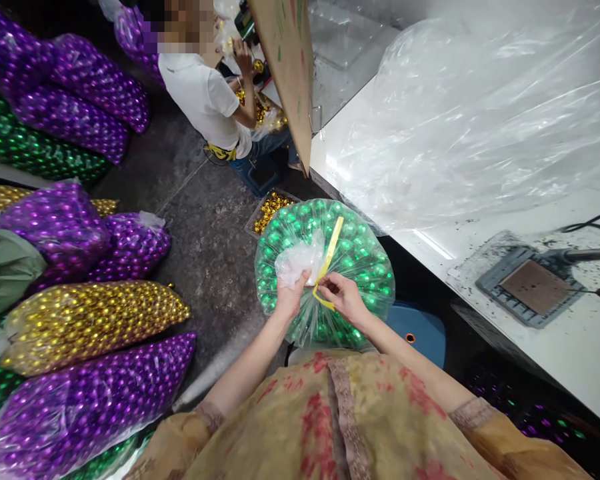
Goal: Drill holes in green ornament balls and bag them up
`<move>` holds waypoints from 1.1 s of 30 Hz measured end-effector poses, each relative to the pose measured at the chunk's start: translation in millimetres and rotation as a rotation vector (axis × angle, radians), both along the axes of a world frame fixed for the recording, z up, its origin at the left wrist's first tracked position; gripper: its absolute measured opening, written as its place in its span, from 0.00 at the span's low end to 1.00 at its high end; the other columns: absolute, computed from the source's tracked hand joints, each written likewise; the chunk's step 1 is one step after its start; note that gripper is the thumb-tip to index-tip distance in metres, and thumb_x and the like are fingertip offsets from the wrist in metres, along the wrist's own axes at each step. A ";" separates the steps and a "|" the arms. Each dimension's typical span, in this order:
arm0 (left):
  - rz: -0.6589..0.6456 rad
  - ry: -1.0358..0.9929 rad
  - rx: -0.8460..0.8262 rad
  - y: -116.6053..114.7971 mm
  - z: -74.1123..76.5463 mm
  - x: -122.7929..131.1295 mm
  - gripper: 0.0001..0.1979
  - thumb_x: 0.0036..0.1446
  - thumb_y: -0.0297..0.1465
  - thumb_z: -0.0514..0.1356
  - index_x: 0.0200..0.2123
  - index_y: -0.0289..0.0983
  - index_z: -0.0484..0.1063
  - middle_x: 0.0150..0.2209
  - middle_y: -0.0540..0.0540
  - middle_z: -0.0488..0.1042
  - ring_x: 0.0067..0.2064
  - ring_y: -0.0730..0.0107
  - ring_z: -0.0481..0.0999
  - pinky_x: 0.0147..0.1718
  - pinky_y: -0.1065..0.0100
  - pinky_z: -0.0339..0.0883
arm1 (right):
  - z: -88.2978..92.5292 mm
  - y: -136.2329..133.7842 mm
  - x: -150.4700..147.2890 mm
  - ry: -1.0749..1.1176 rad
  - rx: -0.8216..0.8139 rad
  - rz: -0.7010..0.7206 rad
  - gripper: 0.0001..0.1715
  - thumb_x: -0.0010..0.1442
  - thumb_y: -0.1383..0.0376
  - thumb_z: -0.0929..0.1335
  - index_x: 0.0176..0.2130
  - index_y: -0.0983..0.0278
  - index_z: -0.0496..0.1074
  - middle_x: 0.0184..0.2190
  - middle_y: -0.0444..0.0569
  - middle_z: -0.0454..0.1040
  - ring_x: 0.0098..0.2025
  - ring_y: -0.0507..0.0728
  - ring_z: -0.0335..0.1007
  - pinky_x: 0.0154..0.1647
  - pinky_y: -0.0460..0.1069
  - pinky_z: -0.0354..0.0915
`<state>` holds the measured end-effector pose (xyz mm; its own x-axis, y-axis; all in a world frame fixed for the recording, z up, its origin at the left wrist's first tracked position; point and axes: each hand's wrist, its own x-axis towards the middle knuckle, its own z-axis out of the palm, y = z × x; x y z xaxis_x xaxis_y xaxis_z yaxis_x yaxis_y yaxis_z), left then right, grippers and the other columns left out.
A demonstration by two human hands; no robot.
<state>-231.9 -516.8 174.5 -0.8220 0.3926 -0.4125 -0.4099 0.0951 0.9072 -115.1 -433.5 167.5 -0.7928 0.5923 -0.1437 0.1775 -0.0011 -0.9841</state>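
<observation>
In front of me stands a clear plastic bag (365,267) full of shiny green balls, its neck gathered at the top. My left hand (291,297) is closed around the bunched neck, and the loose white-looking plastic end sticks out beyond it. A yellow strip (333,243) runs around the gathered neck, one end pointing away from me. The fingers of my right hand (343,297) pinch that strip close to the neck. Exactly how the strip wraps there is partly hidden by my fingers.
Filled bags of purple (95,387), gold (105,320) and green (35,137) balls lie on the left. A co-worker (205,93) sits ahead beside a cardboard sheet (287,67). On the right, a white table (580,360) carries clear plastic (480,120) and a grey device (530,283). A blue stool (420,333) stands close.
</observation>
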 end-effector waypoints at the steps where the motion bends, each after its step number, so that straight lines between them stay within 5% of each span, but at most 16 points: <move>1: 0.003 -0.018 -0.003 0.3 0.8 1.1 0.28 0.36 0.37 0.75 0.43 0.39 0.72 0.43 0.46 0.78 0.46 0.63 0.77 0.53 0.62 0.66 | 0.6 -3.1 0.2 0.003 0.022 0.005 0.06 0.58 0.63 0.67 0.33 0.63 0.73 0.26 0.45 0.69 0.28 0.51 0.64 0.31 0.47 0.61; 6: 0.068 -0.076 -0.014 1.3 3.2 2.5 0.30 0.35 0.36 0.75 0.44 0.39 0.71 0.42 0.46 0.78 0.45 0.63 0.77 0.48 0.63 0.69 | 5.1 -24.4 3.1 0.059 0.154 0.022 0.09 0.56 0.59 0.71 0.30 0.62 0.76 0.34 0.50 0.66 0.38 0.55 0.66 0.39 0.50 0.65; 19: 0.046 -0.088 0.037 -0.6 9.0 1.5 0.28 0.33 0.36 0.76 0.42 0.38 0.74 0.41 0.47 0.78 0.41 0.65 0.77 0.48 0.62 0.68 | 0.7 -21.3 -0.3 0.027 -0.199 -0.176 0.13 0.57 0.58 0.67 0.39 0.64 0.72 0.31 0.46 0.73 0.31 0.53 0.67 0.35 0.48 0.64; 25: 0.065 -0.104 0.055 -1.4 3.7 2.8 0.31 0.32 0.35 0.76 0.43 0.39 0.73 0.44 0.47 0.77 0.44 0.66 0.77 0.49 0.63 0.67 | 5.0 -26.3 -0.7 0.053 -0.143 -0.138 0.13 0.59 0.56 0.67 0.36 0.63 0.74 0.32 0.48 0.71 0.33 0.54 0.66 0.37 0.50 0.64; 29: 0.074 -0.121 0.037 0.6 1.8 1.1 0.31 0.33 0.36 0.75 0.44 0.38 0.73 0.42 0.47 0.77 0.39 0.67 0.77 0.40 0.66 0.69 | 8.4 -33.0 1.1 0.090 0.030 -0.054 0.12 0.54 0.55 0.71 0.29 0.62 0.76 0.35 0.50 0.67 0.40 0.56 0.65 0.42 0.52 0.65; 33: 0.061 -0.167 0.040 0.7 3.1 -1.8 0.30 0.34 0.36 0.75 0.43 0.38 0.72 0.41 0.47 0.78 0.37 0.67 0.77 0.35 0.68 0.69 | 7.2 -29.5 2.2 0.083 -0.120 -0.168 0.11 0.59 0.57 0.68 0.38 0.62 0.74 0.34 0.49 0.73 0.37 0.55 0.69 0.42 0.51 0.67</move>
